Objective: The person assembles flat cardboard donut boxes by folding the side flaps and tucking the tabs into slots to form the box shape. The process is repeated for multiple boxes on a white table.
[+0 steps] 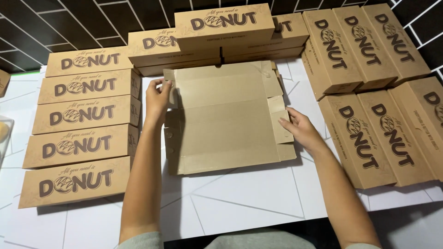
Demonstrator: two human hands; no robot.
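A flat, unfolded brown cardboard box blank [226,120] lies in the middle of the white table [240,203]. My left hand [158,99] pinches a small side flap at the blank's upper left corner. My right hand [297,129] rests with fingers on the side flap along the blank's right edge. Both forearms reach in from the bottom of the view.
Folded long brown printed boxes surround the blank: a column of several on the left [83,138], a stack at the back [221,27], and several on the right [378,120]. A dark tiled wall [46,23] rises behind. The table's front edge is near me.
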